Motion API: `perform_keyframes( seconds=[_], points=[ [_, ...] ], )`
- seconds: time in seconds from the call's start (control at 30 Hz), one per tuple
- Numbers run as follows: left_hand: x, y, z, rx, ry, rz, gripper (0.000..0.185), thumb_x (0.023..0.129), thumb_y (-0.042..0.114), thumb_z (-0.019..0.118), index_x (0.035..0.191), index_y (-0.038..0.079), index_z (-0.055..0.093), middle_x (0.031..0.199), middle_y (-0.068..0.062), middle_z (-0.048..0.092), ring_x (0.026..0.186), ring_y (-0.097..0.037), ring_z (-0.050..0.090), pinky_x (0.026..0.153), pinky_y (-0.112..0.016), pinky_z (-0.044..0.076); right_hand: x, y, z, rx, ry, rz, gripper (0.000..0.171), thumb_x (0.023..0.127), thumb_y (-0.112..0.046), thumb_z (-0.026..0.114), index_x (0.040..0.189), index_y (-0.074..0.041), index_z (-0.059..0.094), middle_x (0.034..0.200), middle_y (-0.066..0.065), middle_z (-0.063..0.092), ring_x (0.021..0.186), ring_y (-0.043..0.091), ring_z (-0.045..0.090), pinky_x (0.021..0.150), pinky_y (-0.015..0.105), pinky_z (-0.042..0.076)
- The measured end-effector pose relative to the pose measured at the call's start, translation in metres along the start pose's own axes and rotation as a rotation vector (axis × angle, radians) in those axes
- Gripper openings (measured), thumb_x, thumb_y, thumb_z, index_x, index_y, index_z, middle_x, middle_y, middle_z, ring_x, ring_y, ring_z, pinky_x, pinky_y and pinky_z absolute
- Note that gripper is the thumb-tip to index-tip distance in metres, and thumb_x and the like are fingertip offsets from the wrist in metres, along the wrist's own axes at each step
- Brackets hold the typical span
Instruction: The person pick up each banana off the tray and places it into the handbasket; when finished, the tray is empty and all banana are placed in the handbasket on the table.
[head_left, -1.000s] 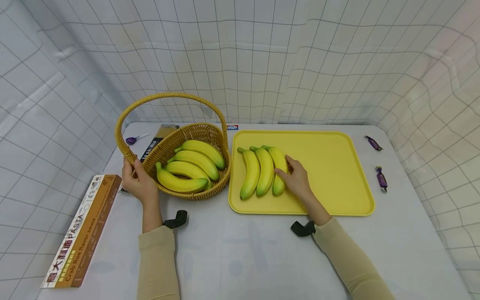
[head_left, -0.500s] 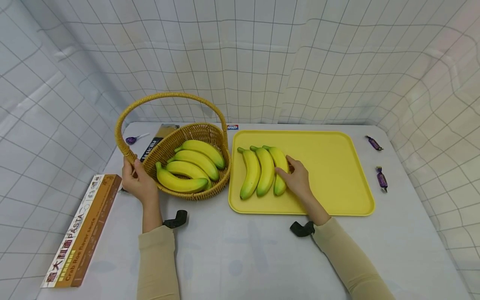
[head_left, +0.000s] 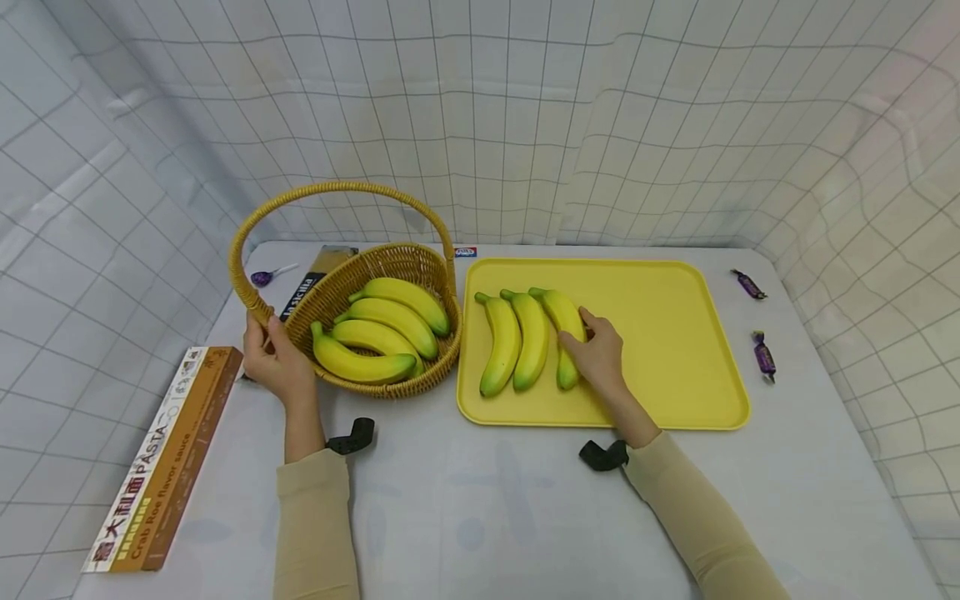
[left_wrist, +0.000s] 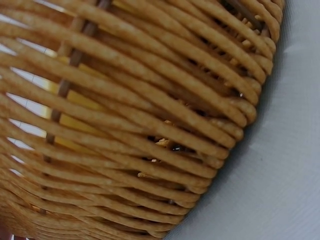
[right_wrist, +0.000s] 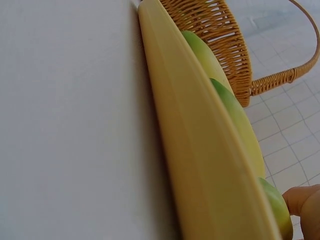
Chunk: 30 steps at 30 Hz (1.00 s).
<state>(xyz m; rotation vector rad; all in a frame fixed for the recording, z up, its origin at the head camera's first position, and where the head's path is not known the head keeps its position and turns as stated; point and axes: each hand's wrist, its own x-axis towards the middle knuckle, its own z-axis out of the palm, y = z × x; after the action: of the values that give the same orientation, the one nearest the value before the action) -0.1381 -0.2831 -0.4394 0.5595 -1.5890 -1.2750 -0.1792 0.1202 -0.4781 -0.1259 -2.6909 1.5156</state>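
In the head view, my left hand (head_left: pixel 281 367) grips the wicker basket (head_left: pixel 452 367) where its tall handle (head_left: pixel 341 188) meets the left rim. Several bananas (head_left: pixel 393 315) lie inside, green at one end. My right hand (head_left: pixel 600 354) pinches the rightmost banana (head_left: pixel 561 310) on the yellow tray (head_left: pixel 667 333), thumb on its near side, fingers on the far side. Left of it lie a middle banana (head_left: pixel 531 342) and a left banana (head_left: pixel 500 346), side by side. Basket weave (left_wrist: pixel 125 100) fills the left wrist view. In the right wrist view, the tray's edge (right_wrist: pixel 200 130) hides most of the bananas.
A pasta box (head_left: pixel 161 467) lies at the left. Behind the basket are a dark-labelled pack (head_left: pixel 322 268) and a purple lollipop (head_left: pixel 262 278). Two purple-wrapped candies, one far (head_left: pixel 748 284) and one nearer (head_left: pixel 764 357), lie right of the tray.
The rightmost banana has shifted slightly right with my right hand, widening the gap to the middle banana. My left hand and the basket stay in place.
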Motion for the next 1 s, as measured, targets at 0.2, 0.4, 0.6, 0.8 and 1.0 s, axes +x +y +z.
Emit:
perform_keyframes(
  seconds=[0.2,0.4,0.6,0.8,1.0],
  points=[
    [0.001,0.000,0.002,0.047,0.006,-0.025,0.028,0.099,0.013,0.052,0.120,0.005,0.069,0.101,0.005,0.064,0.090,0.000,0.054,0.082,-0.020,0.044,-0.002,-0.005,-0.007,0.058,0.031,0.020,0.063,0.087,-0.020,0.068,0.144,-0.004,0.047,0.126,0.021,0.057,0.111,0.033,0.056,0.089,0.043,0.049],
    [0.001,0.001,-0.001,0.030,-0.001,-0.007,0.027,0.099,0.017,0.054,0.120,0.011,0.070,0.100,0.009,0.064,0.091,0.000,0.055,0.082,-0.019,0.044,-0.003,-0.008,-0.010,0.062,0.017,0.007,0.062,0.089,-0.021,0.069,0.145,-0.007,0.047,0.130,0.019,0.057,0.113,0.033,0.055,0.088,0.041,0.049],
    [0.001,-0.001,-0.002,0.021,-0.006,0.034,0.027,0.098,0.016,0.055,0.119,0.009,0.070,0.104,0.000,0.068,0.091,-0.001,0.056,0.080,-0.018,0.044,-0.009,-0.020,-0.012,0.100,0.009,-0.024,0.060,0.088,-0.021,0.072,0.143,-0.011,0.051,0.130,0.014,0.059,0.111,0.029,0.055,0.085,0.036,0.048],
    [0.000,0.000,0.001,0.014,0.006,-0.004,0.028,0.099,0.013,0.054,0.122,0.007,0.068,0.109,-0.009,0.068,0.093,0.000,0.055,0.082,-0.017,0.044,-0.021,-0.040,-0.016,0.140,-0.031,-0.102,0.057,0.087,-0.017,0.073,0.140,-0.012,0.054,0.132,0.014,0.061,0.108,0.027,0.057,0.086,0.034,0.049],
    [-0.006,0.018,0.001,0.009,0.015,-0.008,0.030,0.098,0.007,0.051,0.122,-0.002,0.066,0.111,-0.019,0.066,0.091,0.001,0.054,0.082,-0.017,0.043,-0.030,-0.061,-0.016,0.222,-0.103,-0.188,0.053,0.086,-0.017,0.074,0.136,-0.013,0.058,0.132,0.012,0.062,0.105,0.025,0.057,0.077,0.021,0.048]
  ],
)
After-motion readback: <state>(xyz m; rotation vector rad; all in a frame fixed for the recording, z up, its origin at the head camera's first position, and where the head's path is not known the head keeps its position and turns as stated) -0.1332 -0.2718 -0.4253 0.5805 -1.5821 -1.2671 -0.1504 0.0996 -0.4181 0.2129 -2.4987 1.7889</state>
